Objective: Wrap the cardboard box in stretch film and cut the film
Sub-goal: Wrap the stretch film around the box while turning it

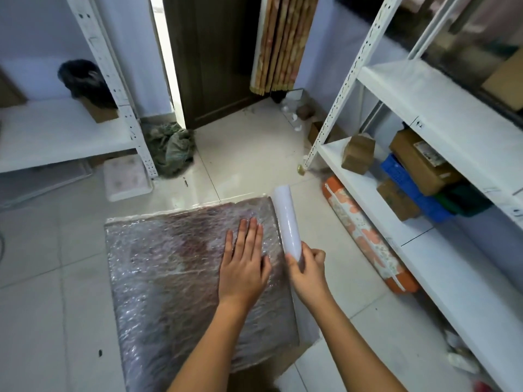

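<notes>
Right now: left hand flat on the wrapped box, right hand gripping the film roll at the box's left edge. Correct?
Not quite. The roll lies along the right edge of the box, not the left. The rest holds: the left hand rests flat on the wrapped top, and the right hand grips the roll's near end. The head view shows it.

White shelving [441, 89] with boxes [421, 162], blue crate [407, 185] — green rag [172, 145] on tiles

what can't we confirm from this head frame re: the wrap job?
- Cardboard box: near end cut off by the bottom edge; underside hidden against the floor.
- Film roll: near end covered by the right hand.
- Film between roll and box: too clear to trace, so cut or uncut is unknown.
- Film under the left hand: covered by the flat palm.
- No cutting tool in view.
</notes>
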